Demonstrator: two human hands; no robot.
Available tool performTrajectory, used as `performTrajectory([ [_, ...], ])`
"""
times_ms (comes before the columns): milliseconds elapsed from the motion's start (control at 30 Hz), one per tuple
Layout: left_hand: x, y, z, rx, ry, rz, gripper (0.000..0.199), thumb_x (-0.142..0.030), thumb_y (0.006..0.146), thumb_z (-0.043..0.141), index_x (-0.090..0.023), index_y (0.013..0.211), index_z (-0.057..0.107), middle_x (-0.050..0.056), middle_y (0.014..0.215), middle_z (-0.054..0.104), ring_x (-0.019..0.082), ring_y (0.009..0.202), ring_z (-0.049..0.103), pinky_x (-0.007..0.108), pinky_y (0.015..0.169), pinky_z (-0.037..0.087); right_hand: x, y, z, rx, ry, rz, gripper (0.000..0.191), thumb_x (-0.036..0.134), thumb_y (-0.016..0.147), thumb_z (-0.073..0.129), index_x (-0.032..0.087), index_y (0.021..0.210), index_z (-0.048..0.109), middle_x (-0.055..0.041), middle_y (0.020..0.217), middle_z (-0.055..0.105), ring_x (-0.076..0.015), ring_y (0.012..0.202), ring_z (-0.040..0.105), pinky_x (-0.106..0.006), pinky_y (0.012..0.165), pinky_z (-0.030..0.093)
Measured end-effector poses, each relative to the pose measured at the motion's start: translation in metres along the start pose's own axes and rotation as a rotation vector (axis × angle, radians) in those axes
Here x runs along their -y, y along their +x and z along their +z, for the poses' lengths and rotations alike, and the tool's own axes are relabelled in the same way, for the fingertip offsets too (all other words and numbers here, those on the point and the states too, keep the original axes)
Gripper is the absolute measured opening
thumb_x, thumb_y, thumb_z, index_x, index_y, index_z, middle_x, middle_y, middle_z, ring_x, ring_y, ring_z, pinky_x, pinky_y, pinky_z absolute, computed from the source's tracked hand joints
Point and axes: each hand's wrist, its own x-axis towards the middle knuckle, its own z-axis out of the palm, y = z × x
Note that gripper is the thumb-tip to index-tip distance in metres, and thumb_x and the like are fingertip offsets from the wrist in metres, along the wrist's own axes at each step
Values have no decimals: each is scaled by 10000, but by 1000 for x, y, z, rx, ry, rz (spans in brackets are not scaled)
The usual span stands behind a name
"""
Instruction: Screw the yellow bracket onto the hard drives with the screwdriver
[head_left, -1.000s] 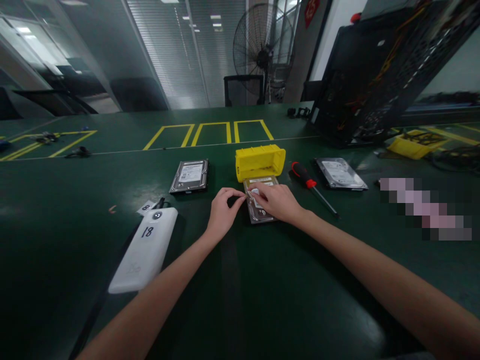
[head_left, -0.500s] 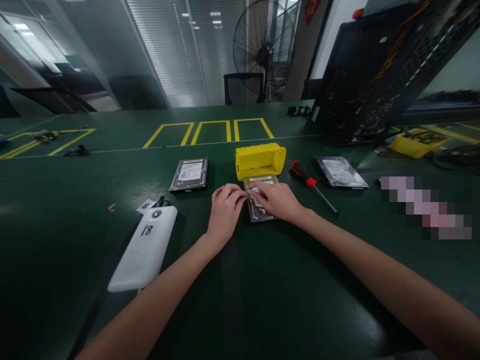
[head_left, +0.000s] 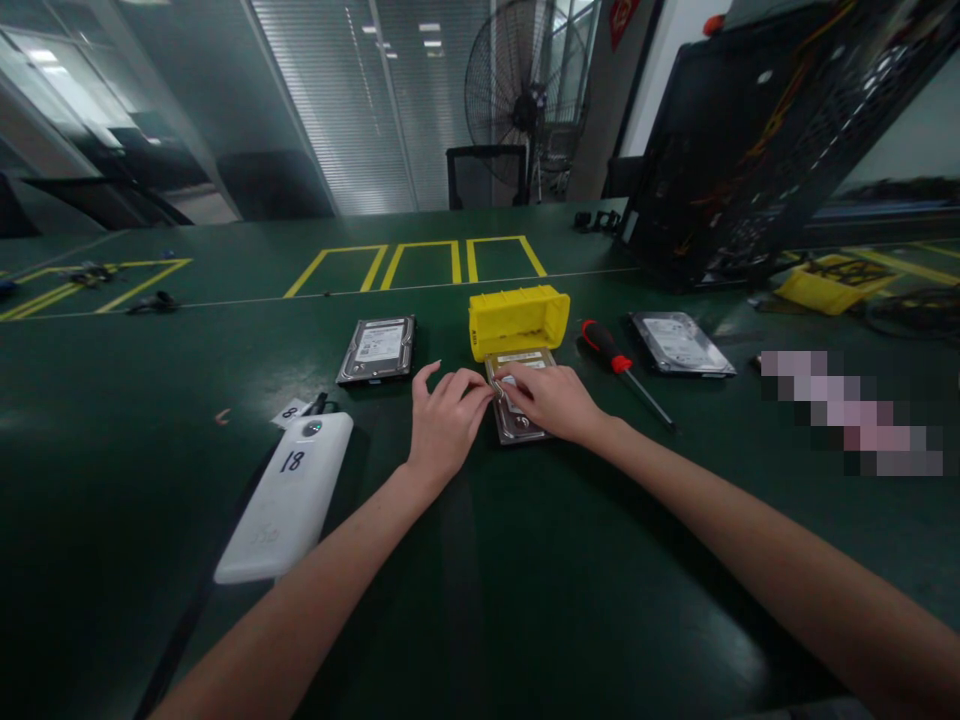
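Note:
A hard drive (head_left: 521, 432) lies label up on the green table, partly covered by my right hand (head_left: 553, 398). That hand pinches thumb and finger together over the drive's left edge. My left hand (head_left: 444, 420) meets it there from the left, its thumb and index finger also pressed together, with the little finger lifted. Whatever is between the fingertips is too small to make out. Right behind the drive, a yellow bin (head_left: 519, 320) rests on its side with its opening towards me. A red-and-black screwdriver (head_left: 616, 362) lies to the right, its shaft pointing towards me.
Other hard drives sit at left (head_left: 378, 350) and right (head_left: 681, 345). A white power bank (head_left: 289, 500) marked 18, with a cable, lies beside my left forearm. A black computer case (head_left: 712, 170) stands back right, near another yellow bin (head_left: 832, 285). Yellow tape outlines (head_left: 427, 245) mark the far table.
My left little finger has lifted away from the other fingers, and the left hand has shifted slightly left. The right hand keeps its pinch at the drive's edge.

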Motion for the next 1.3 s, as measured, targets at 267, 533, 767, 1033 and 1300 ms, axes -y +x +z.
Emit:
performTrajectory([
  [267,0,0,-1,0,68,38,196,-198,861,469,-248,932,645,23,929,628,191,912,552,484,996,257,0,0,0,-2,1,5,252,333,895,389,219,1038,561,-27,781,662,-153,675,609,-247,540,260],
  [533,-1,0,-1,-1,7,13,196,-206,862,467,-242,904,655,23,898,622,188,898,553,468,994,270,-2,0,1,-2,4,-6,261,342,901,372,228,1052,552,-20,816,668,-157,683,613,-247,543,268],
  [767,-4,-1,-2,-1,70,42,201,-199,860,463,-246,883,657,22,865,625,190,873,546,473,981,273,0,0,1,-5,-13,-3,254,333,899,378,226,1042,559,-29,828,673,-160,699,620,-253,543,265],
  [1033,-3,-1,-2,-6,24,15,212,-211,865,447,-239,877,657,29,874,619,199,888,540,461,987,267,-2,0,2,-13,-5,-7,255,331,899,380,224,1045,560,-28,830,668,-153,695,617,-249,542,267],
  [1300,-5,0,-3,9,65,38,224,-206,871,432,-228,893,654,33,887,618,196,887,543,457,979,278,-2,-1,1,-28,-3,-27,247,330,902,373,222,1034,551,-23,825,667,-156,687,611,-247,538,268],
])
